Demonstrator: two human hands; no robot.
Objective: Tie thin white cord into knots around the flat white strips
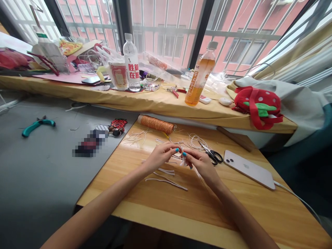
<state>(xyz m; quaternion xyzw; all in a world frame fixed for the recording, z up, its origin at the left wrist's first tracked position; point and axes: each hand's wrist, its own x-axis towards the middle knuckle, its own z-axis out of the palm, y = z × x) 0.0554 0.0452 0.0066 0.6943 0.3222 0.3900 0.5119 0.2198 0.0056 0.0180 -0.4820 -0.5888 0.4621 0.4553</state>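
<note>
Both my hands meet over a wooden board (160,204). My left hand (160,156) and my right hand (201,162) pinch the same thin white cord (182,159) between their fingertips. Loose white cord pieces (166,180) lie on the board just below my hands. A spool of orange thread (156,124) rests at the board's far edge. Black-handled scissors (213,154) lie just right of my right hand, beside a tangle of white cord (193,140).
A white phone (249,168) with a cable lies on the board's right. Teal pliers (37,125) lie on the grey surface at left. On the sill stand a water bottle (131,62), an orange drink bottle (200,77), a cup (118,75) and a strawberry bag (258,103).
</note>
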